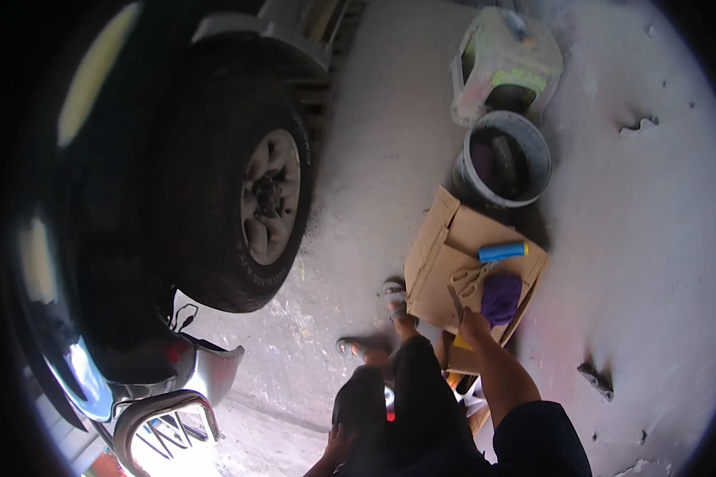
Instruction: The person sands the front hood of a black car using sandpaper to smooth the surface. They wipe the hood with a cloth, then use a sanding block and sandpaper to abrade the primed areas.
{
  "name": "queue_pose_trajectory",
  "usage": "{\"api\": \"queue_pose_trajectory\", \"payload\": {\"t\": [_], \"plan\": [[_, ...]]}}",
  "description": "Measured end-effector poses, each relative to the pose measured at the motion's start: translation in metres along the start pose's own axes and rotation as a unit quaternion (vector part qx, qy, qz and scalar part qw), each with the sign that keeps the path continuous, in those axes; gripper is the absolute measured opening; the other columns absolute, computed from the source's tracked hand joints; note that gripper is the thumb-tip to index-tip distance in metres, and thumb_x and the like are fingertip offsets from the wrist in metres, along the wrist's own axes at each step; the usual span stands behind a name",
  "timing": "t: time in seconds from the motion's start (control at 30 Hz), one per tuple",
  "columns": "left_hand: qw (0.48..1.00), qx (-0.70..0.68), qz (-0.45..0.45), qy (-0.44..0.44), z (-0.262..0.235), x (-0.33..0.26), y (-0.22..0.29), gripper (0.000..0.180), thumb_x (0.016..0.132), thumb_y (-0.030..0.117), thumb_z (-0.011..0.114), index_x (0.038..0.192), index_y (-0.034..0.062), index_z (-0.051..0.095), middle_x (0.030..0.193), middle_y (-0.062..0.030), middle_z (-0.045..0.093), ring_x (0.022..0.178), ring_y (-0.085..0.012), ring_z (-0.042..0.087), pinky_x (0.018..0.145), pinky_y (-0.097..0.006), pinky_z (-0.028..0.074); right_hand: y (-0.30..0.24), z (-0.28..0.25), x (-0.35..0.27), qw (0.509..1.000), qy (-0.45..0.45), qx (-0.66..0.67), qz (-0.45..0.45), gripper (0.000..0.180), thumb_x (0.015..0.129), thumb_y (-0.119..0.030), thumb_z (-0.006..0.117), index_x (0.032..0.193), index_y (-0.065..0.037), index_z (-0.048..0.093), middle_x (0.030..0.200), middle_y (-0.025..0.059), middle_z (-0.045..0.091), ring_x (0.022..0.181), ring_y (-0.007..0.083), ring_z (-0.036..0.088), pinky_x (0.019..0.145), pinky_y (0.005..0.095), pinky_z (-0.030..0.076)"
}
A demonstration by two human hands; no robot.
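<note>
The right hand [473, 326] grasps a narrow tool [455, 304] over the near edge of the cardboard box [428, 290]; the left hand [340, 442] is at the trousers [359, 404], its grip unclear. Caution: a sideways tool swing could snag the scissors [471, 278]. Pressure could sag the cardboard, sending the blue roll [501, 253] off the right edge.

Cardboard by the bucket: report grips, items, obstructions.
Right grip over cardboard, at slim greyish item, hold unclear. Left grip open by left leg. Scissors, blue roll on cardboard; purple cloth crowds right grip.
</note>
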State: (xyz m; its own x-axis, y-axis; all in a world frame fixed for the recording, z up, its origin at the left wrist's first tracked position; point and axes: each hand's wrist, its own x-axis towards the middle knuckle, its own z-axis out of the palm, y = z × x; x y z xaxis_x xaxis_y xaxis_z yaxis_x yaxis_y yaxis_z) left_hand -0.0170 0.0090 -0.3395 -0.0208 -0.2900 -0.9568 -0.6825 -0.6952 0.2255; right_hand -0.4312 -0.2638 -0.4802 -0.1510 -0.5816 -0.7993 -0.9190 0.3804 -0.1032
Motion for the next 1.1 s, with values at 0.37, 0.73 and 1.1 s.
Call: {"api": "queue_pose_trajectory", "payload": {"t": [0.37, 0.73, 1.1], "plan": [[0.919, -0.393, -0.039, -0.018, -0.08, -0.018, 0.115, 0.084, 0.091, 0.068, 0.03, 0.135, -0.0025, 0.044, 0.118, -0.0226, 0.06, 0.111, -0.0337, 0.058, 0.097, -0.044, 0.044, -0.101, -0.129, -0.16, 0.853, 0.096, -0.131, -0.497, 0.023, 0.086, -0.026, 0.054, 0.106, -0.015, 0.06, 0.095, 0.012, 0.066, 0.078, 0.0315, 0.066, 0.068, 0.0437, 0.052], [0.766, -0.615, 0.19, -0.009, -0.164, -0.134, 0.221, 0.024, 0.097, 0.022, 0.049, 0.107, 0.0014, 0.054, 0.091, -0.0077, 0.057, 0.067, -0.0165, 0.046, 0.053, -0.028, 0.039, -0.213, -0.195, -0.253, 0.638, 0.244, -0.202, -0.702, 0.042, 0.086, -0.02, 0.051, 0.128, -0.021, 0.054, 0.13, 0.0052, 0.055, 0.075, 0.0188, 0.068, 0.072, 0.0354, 0.049], [0.718, -0.646, 0.253, 0.063, -0.158, -0.185, 0.203, 0.007, 0.092, 0.012, 0.059, 0.095, 0.005, 0.06, 0.078, -0.0069, 0.061, 0.064, -0.0178, 0.056, 0.062, -0.033, 0.047, -0.256, -0.211, -0.265, 0.577, 0.312, -0.161, -0.737, 0.041, 0.08, -0.015, 0.056, 0.121, -0.015, 0.057, 0.119, 0.0063, 0.057, 0.071, 0.0189, 0.065, 0.064, 0.0373, 0.046]]}}
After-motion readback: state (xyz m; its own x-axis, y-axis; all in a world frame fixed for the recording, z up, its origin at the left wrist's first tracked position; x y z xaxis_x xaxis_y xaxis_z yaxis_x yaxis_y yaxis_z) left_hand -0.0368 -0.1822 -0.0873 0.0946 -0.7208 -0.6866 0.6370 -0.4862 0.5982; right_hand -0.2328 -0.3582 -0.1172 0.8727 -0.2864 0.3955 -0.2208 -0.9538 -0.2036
